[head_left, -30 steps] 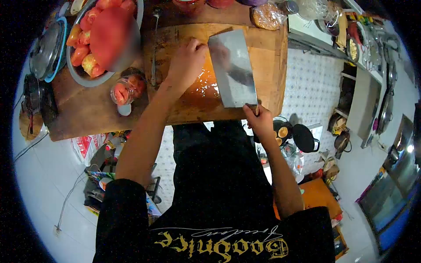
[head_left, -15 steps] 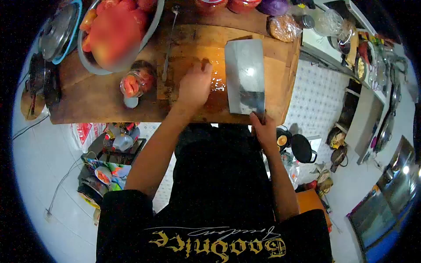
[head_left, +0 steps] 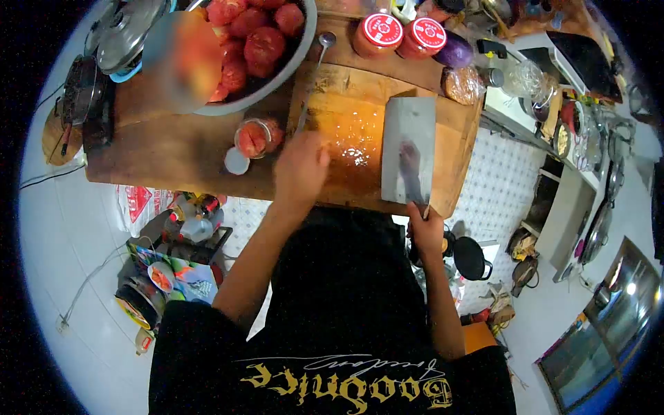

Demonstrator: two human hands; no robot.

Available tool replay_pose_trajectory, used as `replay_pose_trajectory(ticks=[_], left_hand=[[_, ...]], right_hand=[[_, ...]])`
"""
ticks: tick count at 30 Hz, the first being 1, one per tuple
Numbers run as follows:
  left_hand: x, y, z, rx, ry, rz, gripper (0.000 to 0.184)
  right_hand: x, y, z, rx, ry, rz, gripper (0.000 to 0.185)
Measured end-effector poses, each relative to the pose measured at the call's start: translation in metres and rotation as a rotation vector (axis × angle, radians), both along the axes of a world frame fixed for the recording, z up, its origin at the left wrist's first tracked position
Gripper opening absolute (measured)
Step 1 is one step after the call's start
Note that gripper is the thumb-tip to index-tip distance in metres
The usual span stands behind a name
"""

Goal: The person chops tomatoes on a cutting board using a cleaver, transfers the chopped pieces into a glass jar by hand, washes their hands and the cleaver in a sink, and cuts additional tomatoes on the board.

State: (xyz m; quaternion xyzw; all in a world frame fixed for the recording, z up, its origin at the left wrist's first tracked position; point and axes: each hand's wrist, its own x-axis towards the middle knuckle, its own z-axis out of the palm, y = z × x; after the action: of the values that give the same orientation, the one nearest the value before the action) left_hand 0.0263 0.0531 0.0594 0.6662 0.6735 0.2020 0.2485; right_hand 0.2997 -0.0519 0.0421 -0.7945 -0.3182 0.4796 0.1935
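Right fingers point(head_left: 415, 216) grip cleaver point(head_left: 408, 149) | shirt point(head_left: 339, 318): "Goodnice" | 2 jar lids point(head_left: 382, 30): illegible

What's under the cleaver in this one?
Board shows around the cleaver, with wet liquid on the side nearer the left hand. Whatever lies directly beneath the blade is covered, so I can't tell whether anything is there.
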Motion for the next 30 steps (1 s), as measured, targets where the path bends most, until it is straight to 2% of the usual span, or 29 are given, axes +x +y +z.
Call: replay_pose_trajectory(ticks=[1, 5, 7, 11, 13, 16, 20, 24, 26, 28, 29, 30], left_hand=[[-0.018, -0.001, 0.007, 0.097, -0.038, 0.068, 0.015], [-0.081, 0.012, 0.028, 0.143, -0.020, 0.143, 0.012], [-0.101, 0.014, 0.029, 0.010, -0.180, 0.120, 0.017], [-0.133, -0.002, 0.025, 0.089, -0.052, -0.023, 0.023], [-0.139, -0.011, 0.025, 0.011, 0.109, -0.249, 0.028], [-0.142, -0.016, 0.017, 0.086, 0.156, -0.321, 0.030], [-0.148, -0.006, 0.019, 0.191, 0.057, -0.335, 0.030], [-0.116, 0.005, 0.031, 0.223, -0.085, -0.324, 0.027], [-0.079, 0.002, 0.025, -0.498, -0.710, 0.079, 0.024], [-0.045, -0.002, -0.020, -0.449, -0.725, 0.134, 0.031], [-0.032, 0.007, -0.021, -0.188, -0.314, 0.012, 0.033], [-0.025, 0.014, -0.024, -0.186, -0.312, 0.009, 0.033]], right_hand=[[-0.002, -0.003, 0.000, 0.013, 0.002, -0.003, 0.029], [-0.025, -0.006, 0.012, 0.024, 0.039, -0.075, 0.029], [-0.039, -0.003, 0.024, 0.039, 0.082, -0.106, 0.030], [-0.064, -0.005, 0.034, 0.045, 0.100, -0.195, 0.028], [-0.081, 0.001, 0.048, 0.014, 0.031, -0.189, 0.030], [-0.094, -0.005, 0.046, 0.055, 0.039, -0.211, 0.033], [-0.090, -0.012, 0.035, 0.084, 0.040, -0.281, 0.036], [-0.061, -0.018, 0.015, 0.121, 0.177, -0.425, 0.034], [-0.045, -0.018, 0.013, 0.105, 0.195, -0.425, 0.032], [-0.026, -0.019, 0.001, 0.054, 0.272, -0.398, 0.031], [-0.015, -0.021, -0.007, 0.034, 0.304, -0.377, 0.031], [-0.011, -0.019, -0.010, 0.037, 0.306, -0.379, 0.031]])
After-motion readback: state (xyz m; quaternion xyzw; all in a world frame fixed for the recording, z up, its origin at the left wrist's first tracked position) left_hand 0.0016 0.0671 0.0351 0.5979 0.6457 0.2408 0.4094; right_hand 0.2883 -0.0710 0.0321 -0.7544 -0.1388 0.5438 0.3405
